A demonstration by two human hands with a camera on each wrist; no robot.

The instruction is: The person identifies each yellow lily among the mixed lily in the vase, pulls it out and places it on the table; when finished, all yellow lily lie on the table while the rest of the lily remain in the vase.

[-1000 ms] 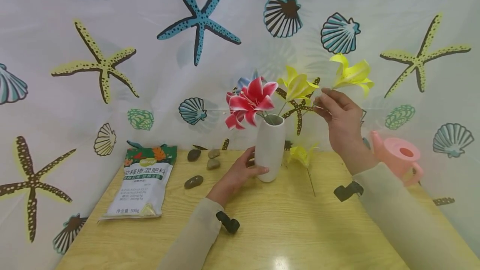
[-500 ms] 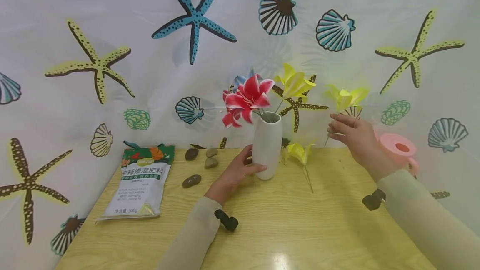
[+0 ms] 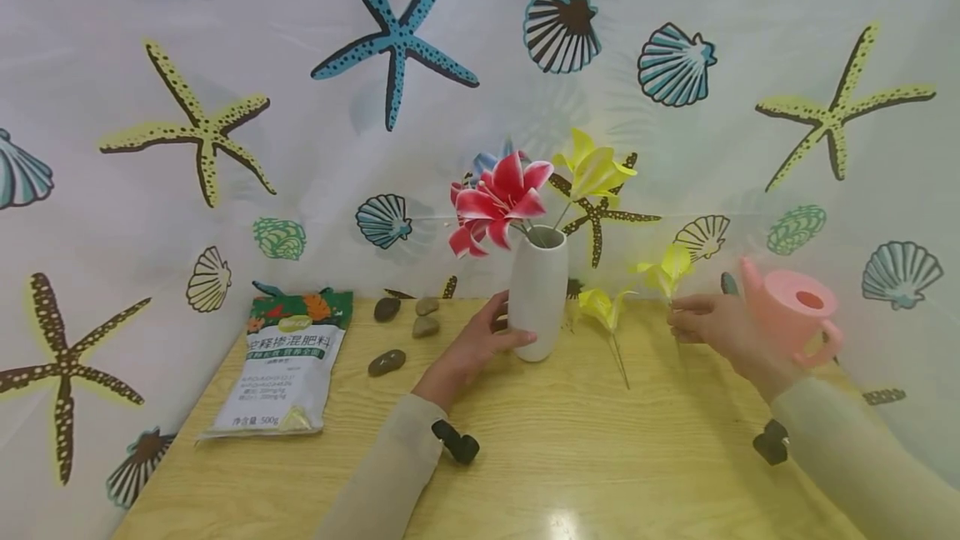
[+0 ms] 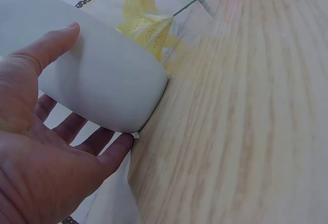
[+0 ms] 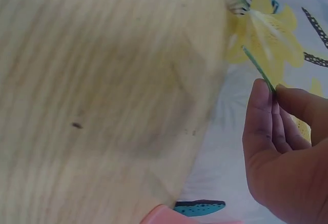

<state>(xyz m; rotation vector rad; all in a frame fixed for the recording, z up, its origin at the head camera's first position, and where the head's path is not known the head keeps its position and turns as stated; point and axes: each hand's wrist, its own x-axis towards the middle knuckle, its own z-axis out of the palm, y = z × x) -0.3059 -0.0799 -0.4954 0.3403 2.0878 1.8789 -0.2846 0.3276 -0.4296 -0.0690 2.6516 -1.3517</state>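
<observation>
A white vase [image 3: 538, 298] stands on the table holding red-and-white lilies [image 3: 502, 202], a yellow lily [image 3: 594, 169] and a partly hidden blue flower [image 3: 486, 162]. My left hand [image 3: 476, 348] grips the vase low down, the thumb across its front and the fingers behind it. To the right, just above the table, my right hand [image 3: 723, 330] pinches the green stem [image 5: 258, 66] of another yellow lily [image 3: 667, 272] between thumb and fingertips; its bloom points up. A further yellow lily [image 3: 602, 307] lies between the vase and that hand, its stem towards me.
A pink watering can [image 3: 791, 315] stands right of my right hand, close behind the wrist. On the left lie several dark and grey stones [image 3: 387, 362] and a white fertilizer bag [image 3: 281, 377]. A sea-patterned cloth [image 3: 480, 132] hangs along the back edge of the wooden table [image 3: 540, 457].
My right hand has come down and to the right, carrying the yellow lily from beside the vase's flowers to just above the table. The left hand and the vase stay in place.
</observation>
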